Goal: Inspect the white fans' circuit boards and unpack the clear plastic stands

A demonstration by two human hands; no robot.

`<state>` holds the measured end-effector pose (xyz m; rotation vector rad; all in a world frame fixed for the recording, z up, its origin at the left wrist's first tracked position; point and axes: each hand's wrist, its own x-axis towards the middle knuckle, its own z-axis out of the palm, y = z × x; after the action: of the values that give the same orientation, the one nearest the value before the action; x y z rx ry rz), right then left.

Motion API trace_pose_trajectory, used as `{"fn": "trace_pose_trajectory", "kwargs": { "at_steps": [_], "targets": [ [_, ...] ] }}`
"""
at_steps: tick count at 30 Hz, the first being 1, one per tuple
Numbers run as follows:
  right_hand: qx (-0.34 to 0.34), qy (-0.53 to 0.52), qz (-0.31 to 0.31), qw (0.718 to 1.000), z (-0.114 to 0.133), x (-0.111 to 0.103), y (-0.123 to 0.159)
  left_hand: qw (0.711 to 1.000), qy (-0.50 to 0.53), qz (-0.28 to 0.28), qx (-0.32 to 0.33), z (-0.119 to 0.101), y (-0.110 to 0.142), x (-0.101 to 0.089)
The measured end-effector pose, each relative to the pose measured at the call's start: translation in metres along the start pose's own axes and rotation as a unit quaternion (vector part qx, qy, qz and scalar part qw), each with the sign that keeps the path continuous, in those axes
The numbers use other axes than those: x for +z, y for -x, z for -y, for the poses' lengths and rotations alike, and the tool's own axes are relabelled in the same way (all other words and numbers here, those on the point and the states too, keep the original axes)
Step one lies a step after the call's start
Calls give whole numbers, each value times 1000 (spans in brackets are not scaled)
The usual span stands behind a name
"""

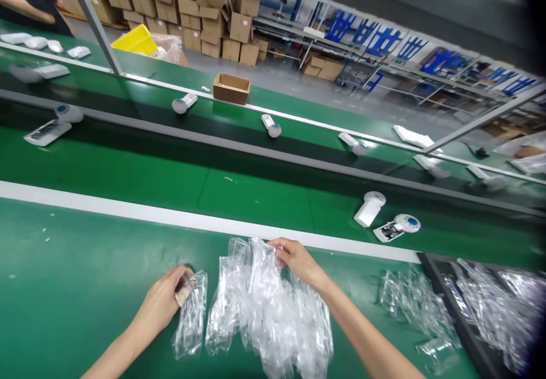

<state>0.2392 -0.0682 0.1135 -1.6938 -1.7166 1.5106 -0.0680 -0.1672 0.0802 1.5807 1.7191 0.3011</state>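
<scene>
My left hand (160, 299) has its fingers closed at the upper edge of a small bundle of clear plastic bags (191, 319), which lies on the green worktop. A pale covering shows at one of its fingertips. To the right spreads a larger heap of crinkled clear plastic bags (273, 316). At the top edge of this heap, my right hand (296, 259) pinches a bag between thumb and fingers. The two groups of bags lie close together with a narrow strip of worktop between them.
A dark tray (464, 322) of clear plastic pieces stands at the right, with loose clear pieces (413, 299) beside it. Beyond the white strip (170, 215), white round-headed devices (370, 208) lie on the green belt. A cardboard box (231, 90) stands behind. A person's arm (25, 6) shows far left.
</scene>
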Motion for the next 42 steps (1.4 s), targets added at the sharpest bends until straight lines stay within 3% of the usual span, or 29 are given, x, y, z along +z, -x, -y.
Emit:
{"fn": "trace_pose_trajectory", "kwargs": {
  "at_steps": [6,11,17,21,24,30,35,42],
  "targets": [
    [0,-54,19,998,3,-2,2,1000,11,-10,25,-2,2,0],
    [-11,-58,27,998,20,-6,15,1000,-23,-19,-12,-14,11,-6],
    [-73,28,49,996,55,-2,64,998,24,-55,8,-16,22,-20],
    [-112,93,85,986,92,16,103,993,88,-70,26,-12,23,-29],
    [-145,109,137,974,118,34,114,992,96,-76,37,-14,24,-41],
    [-239,102,206,943,136,80,97,983,108,-122,79,-21,35,-70],
    [-283,78,162,942,134,108,78,974,112,-177,85,-13,46,-89],
    [-313,5,75,947,140,106,69,955,85,-263,109,-22,58,-123]
  ]
}}
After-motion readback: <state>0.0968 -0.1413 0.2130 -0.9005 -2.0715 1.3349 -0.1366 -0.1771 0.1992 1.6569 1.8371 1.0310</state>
